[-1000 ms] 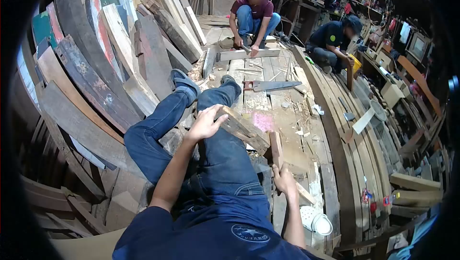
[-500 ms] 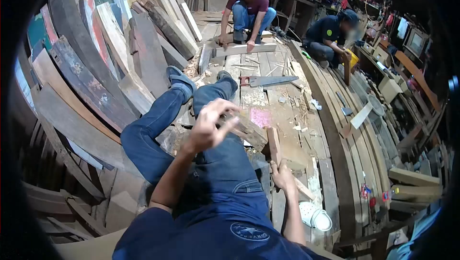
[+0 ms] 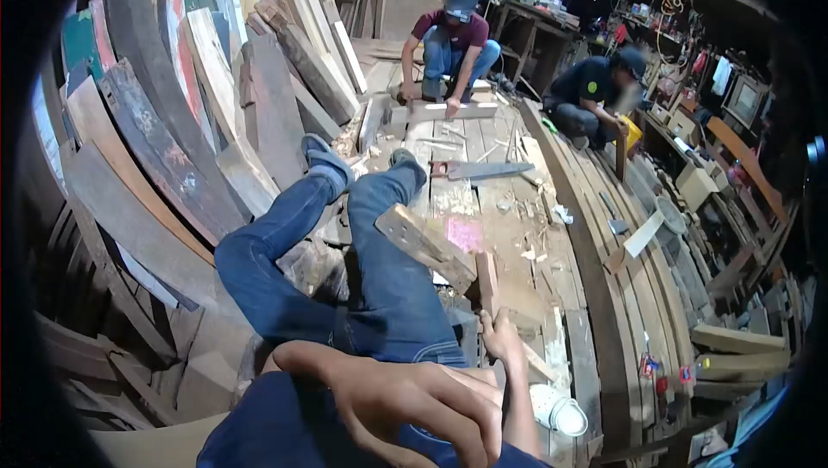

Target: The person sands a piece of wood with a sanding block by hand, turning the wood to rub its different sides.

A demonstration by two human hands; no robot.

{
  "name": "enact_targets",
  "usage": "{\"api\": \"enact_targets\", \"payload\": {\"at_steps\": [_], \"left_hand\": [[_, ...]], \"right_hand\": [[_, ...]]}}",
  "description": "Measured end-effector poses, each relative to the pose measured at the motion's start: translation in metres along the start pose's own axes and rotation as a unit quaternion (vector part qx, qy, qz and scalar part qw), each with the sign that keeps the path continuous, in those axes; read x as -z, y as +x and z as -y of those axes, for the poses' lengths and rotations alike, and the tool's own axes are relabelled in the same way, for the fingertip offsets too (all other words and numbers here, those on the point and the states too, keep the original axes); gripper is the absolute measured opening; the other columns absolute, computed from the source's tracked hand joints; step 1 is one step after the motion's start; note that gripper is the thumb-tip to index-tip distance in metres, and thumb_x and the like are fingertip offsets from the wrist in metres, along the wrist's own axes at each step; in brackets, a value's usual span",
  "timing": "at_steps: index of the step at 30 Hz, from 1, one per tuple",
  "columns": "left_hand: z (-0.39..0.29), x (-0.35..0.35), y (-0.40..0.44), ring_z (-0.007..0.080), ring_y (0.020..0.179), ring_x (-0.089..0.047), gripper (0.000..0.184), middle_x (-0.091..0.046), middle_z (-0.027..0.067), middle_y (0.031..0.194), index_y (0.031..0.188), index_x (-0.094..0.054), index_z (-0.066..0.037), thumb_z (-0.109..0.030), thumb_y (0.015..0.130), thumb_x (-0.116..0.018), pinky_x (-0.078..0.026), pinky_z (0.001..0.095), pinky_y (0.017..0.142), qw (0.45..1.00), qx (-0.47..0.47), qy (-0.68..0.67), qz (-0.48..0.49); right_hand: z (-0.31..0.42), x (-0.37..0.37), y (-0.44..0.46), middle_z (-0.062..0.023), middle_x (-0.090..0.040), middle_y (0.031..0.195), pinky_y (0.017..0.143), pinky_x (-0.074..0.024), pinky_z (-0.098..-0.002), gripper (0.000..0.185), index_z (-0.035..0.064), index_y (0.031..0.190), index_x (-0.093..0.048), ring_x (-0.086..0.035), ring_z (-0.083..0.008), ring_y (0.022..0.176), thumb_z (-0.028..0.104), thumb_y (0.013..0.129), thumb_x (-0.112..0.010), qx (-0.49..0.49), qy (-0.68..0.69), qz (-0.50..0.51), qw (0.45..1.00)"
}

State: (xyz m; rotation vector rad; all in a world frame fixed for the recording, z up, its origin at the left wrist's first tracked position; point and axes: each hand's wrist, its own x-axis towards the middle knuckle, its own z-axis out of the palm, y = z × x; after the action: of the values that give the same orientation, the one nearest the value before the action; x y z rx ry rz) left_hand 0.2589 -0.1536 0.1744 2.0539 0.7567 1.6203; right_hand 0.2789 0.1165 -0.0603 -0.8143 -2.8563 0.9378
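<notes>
My left hand is close to the camera in front of my shirt, its fingers stretched and apart, with nothing visible in it. My right hand grips the near end of a short wooden block. This block stands beside the end of a thicker wooden piece with dark holes, which lies across by my leg. Under and beside the block is another pale wood piece. A hand saw with a red handle lies farther off on the planks.
Boards lean in rows on the left. Long beams run along the right. Two people crouch ahead, one in a maroon shirt, one in a dark shirt. A white clog sits near my right arm. Wood scraps litter the floor.
My left hand has come down from above the holed wooden piece towards my chest, uncovering that piece. My right hand stays on the block.
</notes>
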Motion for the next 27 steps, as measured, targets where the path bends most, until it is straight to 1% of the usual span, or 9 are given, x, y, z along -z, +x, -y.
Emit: {"api": "enact_targets", "payload": {"at_steps": [6,10,13,14,17,21,22,25,27], "left_hand": [[-0.006,-0.006,0.004,0.0307,0.08,-0.063,0.022,-0.067,0.0132,0.087,0.088,-0.071,0.0,-0.022,0.092,-0.072,-0.048,0.0403,0.072,0.999,0.024,-0.014,-0.018],[-0.007,-0.012,0.006,0.031,0.076,-0.063,0.02,-0.067,0.0126,0.083,0.086,-0.07,0.001,-0.019,0.091,-0.072,-0.048,0.0398,0.07,0.997,0.048,-0.058,-0.03],[-0.003,-0.013,0.011,0.0309,0.074,-0.062,0.021,-0.066,0.0124,0.081,0.085,-0.07,0.0,-0.02,0.089,-0.073,-0.047,0.04,0.069,0.999,0.014,-0.03,-0.03],[0.005,-0.015,0.014,0.0294,0.073,-0.061,0.023,-0.066,0.0114,0.082,0.084,-0.069,-0.001,-0.023,0.089,-0.073,-0.046,0.0396,0.069,0.998,-0.027,-0.038,-0.037],[0.012,-0.013,0.017,0.0283,0.075,-0.061,0.024,-0.066,0.0105,0.084,0.086,-0.068,-0.002,-0.025,0.089,-0.073,-0.045,0.04,0.07,0.996,-0.07,-0.043,-0.03],[0.023,-0.016,0.015,0.0264,0.08,-0.062,0.024,-0.065,0.0114,0.089,0.088,-0.066,0.0,-0.023,0.094,-0.068,-0.041,0.0424,0.077,0.994,-0.07,-0.081,-0.037],[0.025,-0.016,0.018,0.0265,0.077,-0.059,0.022,-0.064,0.0131,0.091,0.085,-0.062,0.001,-0.019,0.095,-0.065,-0.039,0.0415,0.074,0.992,-0.093,-0.075,-0.035],[0.028,-0.016,0.022,0.0269,0.074,-0.059,0.022,-0.064,0.0118,0.085,0.09,-0.065,0.002,-0.02,0.092,-0.066,-0.044,0.0403,0.07,0.99,-0.114,-0.064,-0.042],[0.031,-0.015,0.02,0.0263,0.074,-0.059,0.022,-0.064,0.0117,0.086,0.088,-0.064,0.002,-0.019,0.092,-0.065,-0.044,0.0399,0.07,0.99,-0.121,-0.057,-0.05]], "right_hand": [[-0.002,-0.001,0.001,-0.0446,-0.061,0.097,0.092,-0.0472,-0.0578,0.06,-0.015,0.111,-0.051,-0.061,-0.0572,0.101,0.044,0.099,-0.049,0.009,-0.002,-0.008,1.0],[-0.006,-0.006,0.004,-0.0433,-0.061,0.103,0.093,-0.0469,-0.0566,0.058,-0.0109,0.111,-0.052,-0.059,-0.0567,0.105,0.046,0.1,-0.05,0.004,0.006,-0.012,1.0],[-0.008,-0.005,0.004,-0.0434,-0.061,0.104,0.093,-0.0467,-0.0567,0.059,-0.0099,0.112,-0.051,-0.059,-0.0565,0.107,0.048,0.1,-0.05,0.008,-0.009,-0.002,1.0],[-0.014,-0.011,0.008,-0.0429,-0.062,0.098,0.092,-0.0484,-0.0573,0.06,-0.0119,0.112,-0.054,-0.062,-0.056,0.1,0.047,0.099,-0.048,0.012,-0.012,-0.006,1.0],[-0.011,-0.008,0.006,-0.0427,-0.062,0.098,0.091,-0.0486,-0.0574,0.06,-0.012,0.112,-0.054,-0.062,-0.0561,0.1,0.047,0.1,-0.047,0.012,-0.012,-0.005,1.0],[-0.01,-0.008,0.006,-0.0448,-0.061,0.096,0.09,-0.0484,-0.0585,0.062,-0.0137,0.112,-0.052,-0.062,-0.0571,0.098,0.046,0.1,-0.046,0.016,-0.003,-0.01,1.0],[-0.01,-0.007,0.004,-0.0454,-0.061,0.095,0.089,-0.049,-0.0584,0.062,-0.0143,0.116,-0.049,-0.062,-0.0574,0.097,0.046,0.1,-0.045,0.025,0.004,-0.008,1.0],[-0.007,-0.003,0.002,-0.0451,-0.061,0.094,0.089,-0.0494,-0.0585,0.063,-0.0151,0.118,-0.047,-0.062,-0.0575,0.097,0.045,0.101,-0.045,0.022,-0.002,0.016,1.0],[-0.008,-0.005,0.004,-0.0452,-0.061,0.094,0.089,-0.049,-0.0585,0.063,-0.0156,0.118,-0.047,-0.062,-0.0574,0.097,0.045,0.1,-0.045,0.013,0.004,0.009,1.0]]}}
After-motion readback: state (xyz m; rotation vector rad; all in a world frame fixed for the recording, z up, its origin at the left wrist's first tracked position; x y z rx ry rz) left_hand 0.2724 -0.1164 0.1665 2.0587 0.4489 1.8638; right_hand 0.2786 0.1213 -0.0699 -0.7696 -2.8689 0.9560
